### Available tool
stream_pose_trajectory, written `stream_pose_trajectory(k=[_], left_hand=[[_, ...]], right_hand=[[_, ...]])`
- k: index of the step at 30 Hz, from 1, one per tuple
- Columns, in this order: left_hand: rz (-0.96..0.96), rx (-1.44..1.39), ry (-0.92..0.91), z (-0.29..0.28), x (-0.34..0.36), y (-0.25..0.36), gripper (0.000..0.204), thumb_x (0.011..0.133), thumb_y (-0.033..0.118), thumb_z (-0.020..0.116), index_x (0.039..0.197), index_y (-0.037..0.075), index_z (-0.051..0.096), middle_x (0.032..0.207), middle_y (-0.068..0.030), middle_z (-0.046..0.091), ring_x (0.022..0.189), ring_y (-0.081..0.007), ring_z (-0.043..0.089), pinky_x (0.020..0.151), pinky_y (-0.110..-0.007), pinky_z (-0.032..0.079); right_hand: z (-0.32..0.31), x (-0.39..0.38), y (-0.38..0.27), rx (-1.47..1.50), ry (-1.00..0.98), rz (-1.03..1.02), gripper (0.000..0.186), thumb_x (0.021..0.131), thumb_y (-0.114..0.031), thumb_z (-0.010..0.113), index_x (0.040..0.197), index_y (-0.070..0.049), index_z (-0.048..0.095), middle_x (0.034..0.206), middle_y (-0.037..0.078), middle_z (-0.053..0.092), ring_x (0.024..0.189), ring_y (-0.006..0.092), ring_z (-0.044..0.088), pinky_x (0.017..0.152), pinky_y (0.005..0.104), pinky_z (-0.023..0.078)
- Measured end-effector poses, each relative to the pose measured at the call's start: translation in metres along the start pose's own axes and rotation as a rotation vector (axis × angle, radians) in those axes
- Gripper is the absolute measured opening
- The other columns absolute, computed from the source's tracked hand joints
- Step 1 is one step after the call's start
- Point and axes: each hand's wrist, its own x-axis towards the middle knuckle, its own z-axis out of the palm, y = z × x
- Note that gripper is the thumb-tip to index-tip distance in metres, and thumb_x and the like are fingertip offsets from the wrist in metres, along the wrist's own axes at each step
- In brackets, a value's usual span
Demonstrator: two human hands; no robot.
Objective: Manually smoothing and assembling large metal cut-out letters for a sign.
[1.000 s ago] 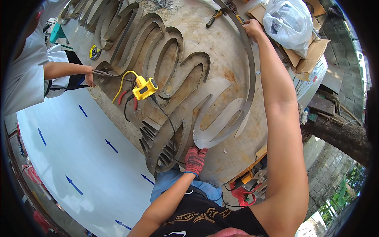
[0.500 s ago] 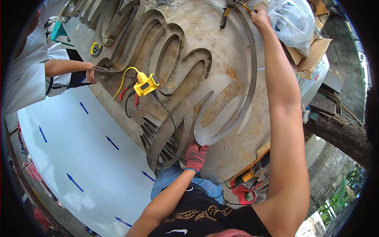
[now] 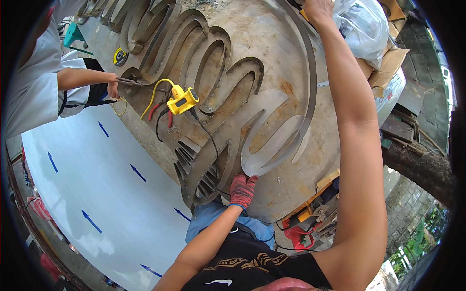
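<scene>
My left hand [image 3: 242, 190], in a red-grey knit glove, pinches the lower edge of a flat silver metal script cut-out [image 3: 257, 166]. My right hand [image 3: 316, 10] is closed on a yellow-handled tool [image 3: 304, 14] at the top edge, partly out of view. A long bent metal strip [image 3: 309, 63] curves from beside it down over the cut-out. Left of that stand metal channel letters [image 3: 218, 34] with raised walls. A yellow corded device [image 3: 182, 101] lies on them near red-handled pliers [image 3: 156, 109]; a yellow disc [image 3: 120, 56] lies further back.
A co-worker's hand [image 3: 112, 87] grips long tongs at the left. The worktable [image 3: 281, 194] has cardboard [image 3: 388, 65] and a white bag [image 3: 364, 34] at upper right. A white sheet with blue arrows [image 3: 97, 179] is at lower left, power tools [image 3: 310, 216] below the table's right edge.
My right hand has moved up and slightly right with the tool, and the strip's upper end has swung with it. My left hand sits slightly higher in view, still on the cut-out.
</scene>
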Motion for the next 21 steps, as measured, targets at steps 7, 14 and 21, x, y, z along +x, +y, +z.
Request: stream_pose_trajectory(k=[7,14,21], left_hand=[[0.015,-0.056,-0.013,-0.003,-0.003,0.016,0.049,0.096,0.048,0.066,0.112,0.002,0.071,0.110,-0.0256,0.070,0.105,-0.0454,0.064,0.092,-0.051,0.050],[-0.046,0.056,0.013,0.004,0.001,0.001,0.049,0.096,0.048,0.066,0.113,0.002,0.071,0.110,-0.0257,0.070,0.107,-0.0449,0.064,0.093,-0.051,0.050],[-0.050,-0.003,0.008,0.006,0.000,0.001,0.053,0.095,0.051,0.065,0.116,0.003,0.071,0.113,-0.0257,0.069,0.110,-0.0453,0.063,0.096,-0.052,0.049]], right_hand=[[-0.006,-0.012,0.050,0.491,0.149,0.025,0.038,0.081,-0.005,0.066,0.119,-0.004,0.068,0.113,0.025,0.069,0.113,0.0407,0.064,0.099,0.0481,0.051],[0.054,-0.085,0.021,0.214,0.078,0.055,0.046,0.094,-0.025,0.070,0.138,-0.009,0.063,0.120,0.015,0.066,0.113,0.0392,0.062,0.100,0.0452,0.050],[0.087,-0.112,0.036,0.284,-0.084,0.136,0.045,0.095,-0.008,0.052,0.137,-0.013,0.065,0.114,0.020,0.068,0.108,0.0412,0.066,0.094,0.0506,0.052]])
